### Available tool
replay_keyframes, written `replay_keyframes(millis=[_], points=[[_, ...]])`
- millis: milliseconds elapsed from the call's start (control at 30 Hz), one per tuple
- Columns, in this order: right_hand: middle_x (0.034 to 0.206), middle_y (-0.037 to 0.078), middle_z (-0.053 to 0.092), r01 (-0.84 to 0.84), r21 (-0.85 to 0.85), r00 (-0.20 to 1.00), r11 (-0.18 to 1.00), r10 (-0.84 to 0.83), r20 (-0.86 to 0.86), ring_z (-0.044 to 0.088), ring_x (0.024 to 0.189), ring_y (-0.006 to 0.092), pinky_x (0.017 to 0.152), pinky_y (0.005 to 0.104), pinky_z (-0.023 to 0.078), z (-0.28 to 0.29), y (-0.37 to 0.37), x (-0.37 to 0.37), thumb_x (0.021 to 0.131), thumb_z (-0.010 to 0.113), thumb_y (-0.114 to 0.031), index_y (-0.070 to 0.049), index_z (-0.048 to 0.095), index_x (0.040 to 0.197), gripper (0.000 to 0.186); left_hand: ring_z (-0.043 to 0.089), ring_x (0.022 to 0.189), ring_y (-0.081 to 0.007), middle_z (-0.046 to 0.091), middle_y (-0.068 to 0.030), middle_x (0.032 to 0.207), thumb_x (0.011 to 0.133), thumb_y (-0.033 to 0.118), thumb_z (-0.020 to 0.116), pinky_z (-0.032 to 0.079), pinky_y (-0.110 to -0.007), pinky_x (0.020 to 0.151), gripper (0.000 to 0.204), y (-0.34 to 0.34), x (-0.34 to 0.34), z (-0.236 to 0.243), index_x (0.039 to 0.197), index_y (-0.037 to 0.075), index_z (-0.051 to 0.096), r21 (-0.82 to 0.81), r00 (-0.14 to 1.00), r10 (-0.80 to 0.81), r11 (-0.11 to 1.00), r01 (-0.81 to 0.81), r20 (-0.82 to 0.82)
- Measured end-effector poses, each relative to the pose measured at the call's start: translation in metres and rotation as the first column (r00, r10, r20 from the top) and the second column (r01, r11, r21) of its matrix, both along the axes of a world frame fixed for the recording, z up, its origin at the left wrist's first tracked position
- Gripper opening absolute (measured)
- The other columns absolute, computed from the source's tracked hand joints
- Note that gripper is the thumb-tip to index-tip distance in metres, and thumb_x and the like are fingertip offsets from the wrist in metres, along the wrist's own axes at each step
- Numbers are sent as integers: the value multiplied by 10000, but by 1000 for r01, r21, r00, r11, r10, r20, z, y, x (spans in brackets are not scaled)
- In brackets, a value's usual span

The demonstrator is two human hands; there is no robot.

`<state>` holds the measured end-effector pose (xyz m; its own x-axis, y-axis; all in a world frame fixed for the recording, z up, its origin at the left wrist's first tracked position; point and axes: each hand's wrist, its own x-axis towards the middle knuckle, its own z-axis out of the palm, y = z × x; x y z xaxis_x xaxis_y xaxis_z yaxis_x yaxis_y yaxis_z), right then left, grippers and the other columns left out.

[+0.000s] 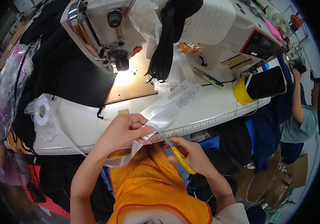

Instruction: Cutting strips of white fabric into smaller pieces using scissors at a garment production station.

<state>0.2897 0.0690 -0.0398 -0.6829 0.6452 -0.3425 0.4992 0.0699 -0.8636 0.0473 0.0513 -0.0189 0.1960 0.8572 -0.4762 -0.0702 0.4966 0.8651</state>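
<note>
White satin label tape (171,106) with printing on it is pinched in my left hand (128,130), over the front edge of the table. Its far end lies in overlapping strips on the tabletop, and another length (120,160) hangs below my fingers toward the orange apron on my lap. Scissors (182,159) with yellow and red handles are gripped in my right hand (195,154). Their blades point up and left and meet the tape beside my left fingertips; whether they are closed on it, I cannot tell. At the left, a roll of white tape (41,114) sits in clear plastic.
A sewing machine (227,48) with a lit needle area stands behind my hands, black cords (167,44) draped over it. A phone (266,83) leans on a yellow roll (242,91). Pens (212,79) lie nearby. Black fabric (78,78) covers the left; another person (300,119) is at right.
</note>
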Motion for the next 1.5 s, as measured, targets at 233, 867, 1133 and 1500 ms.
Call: replay_keyframes(millis=[233, 867, 1133, 1500], points=[[933, 19, 579, 53, -245, 954, 968, -122, -274, 540, 775, 72, 717, 209, 450, -6, -2, 11, 732, 759, -127, -22, 449, 1241, 605, 660, 714, -141, 669, -116, 795, 859, 101, 612, 530, -209, 605, 174, -14, 13, 11, 934, -46, 557, 15, 1000, 2, 1000, -2, -18], [900, 18, 519, 573, 475, 819, 668, -449, -356, 464, 773, 70, 696, 192, 404, 20, 73, 1, 780, 662, -2, -26, 487, 1165, 423, 617, 724, -84, 660, -72, 811, 885, 91, 573, 500, -201, 650, 139, -24, -7, 15, 918, -41, 601, 66, 995, -11, 998, 18, -99], [955, 36, 549, 442, 661, 876, 606, -452, -172, 527, 794, 105, 705, 245, 440, 21, 80, -1, 769, 671, -9, -38, 481, 1208, 479, 625, 635, -85, 644, -77, 734, 859, 110, 583, 478, -200, 613, 170, -16, 3, 2, 897, -55, 604, 244, 951, 76, 970, -1, -301], [907, 102, 532, 133, -69, 979, 989, -142, -146, 560, 811, 213, 744, 287, 445, 24, -20, 28, 807, 636, -216, -39, 429, 1193, 472, 632, 605, -107, 648, -71, 766, 870, 101, 571, 505, -193, 528, 165, -7, 2, 10, 934, -51, 578, 63, 971, 124, 991, -114, -203]])
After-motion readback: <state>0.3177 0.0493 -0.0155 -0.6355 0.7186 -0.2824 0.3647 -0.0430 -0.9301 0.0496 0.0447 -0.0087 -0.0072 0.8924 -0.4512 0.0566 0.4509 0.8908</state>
